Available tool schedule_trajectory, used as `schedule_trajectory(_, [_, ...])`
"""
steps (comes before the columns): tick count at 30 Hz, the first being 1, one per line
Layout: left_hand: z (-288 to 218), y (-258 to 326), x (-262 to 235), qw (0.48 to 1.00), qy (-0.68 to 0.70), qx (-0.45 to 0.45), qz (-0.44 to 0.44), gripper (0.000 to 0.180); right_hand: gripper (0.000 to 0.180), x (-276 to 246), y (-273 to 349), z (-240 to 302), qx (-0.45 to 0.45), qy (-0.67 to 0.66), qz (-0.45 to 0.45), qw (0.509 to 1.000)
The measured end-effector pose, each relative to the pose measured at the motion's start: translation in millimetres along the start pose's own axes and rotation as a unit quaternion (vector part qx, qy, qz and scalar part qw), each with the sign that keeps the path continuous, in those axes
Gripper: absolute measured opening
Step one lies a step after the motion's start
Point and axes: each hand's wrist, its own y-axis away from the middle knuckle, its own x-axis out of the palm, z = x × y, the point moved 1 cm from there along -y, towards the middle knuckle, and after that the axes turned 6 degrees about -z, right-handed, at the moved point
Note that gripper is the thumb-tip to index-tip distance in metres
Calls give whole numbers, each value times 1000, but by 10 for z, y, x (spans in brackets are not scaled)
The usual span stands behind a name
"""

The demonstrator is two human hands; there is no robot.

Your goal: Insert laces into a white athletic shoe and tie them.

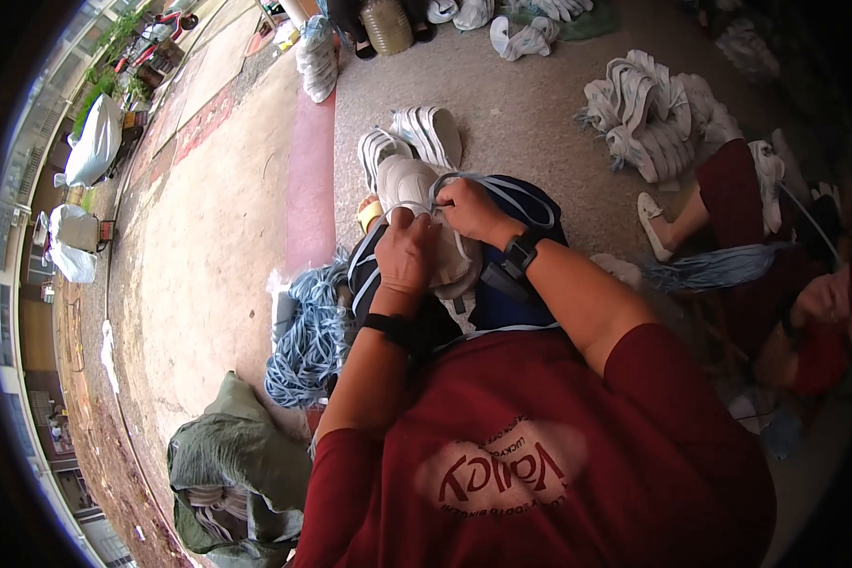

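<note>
Across my lap lies a white shoe upper [456, 263], between my two hands. My left hand [408, 248] is closed at its near edge, fingers bent down onto it; what they pinch is hidden. My right hand [476, 210] pinches a light blue shoelace [513, 187] just above the upper, and the lace loops out to the right over dark cloth. More white uppers [405, 176] sit just beyond my hands. Past them, two nested stacks of uppers [430, 135] rest on the ground. A big tangle of light blue laces [305, 331] lies by my left forearm.
A green sack [232, 445] with pale pieces inside stands at lower left. Heaped uppers [653, 118] lie at the far right. Beside me at right, a co-worker's hand [824, 298] and a bundle of laces [719, 267] show. A clear bag of uppers [317, 64] stands far ahead.
</note>
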Motion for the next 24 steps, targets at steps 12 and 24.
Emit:
schedule_trajectory(12, [-203,-258,-1,974,-96,42,203,14,10,-29,-5,-32,-24,-55,0,998])
schedule_trajectory(24, [-36,320,-397,968,220,-123,5,21,9,-290,303,615,-326,78,5,942])
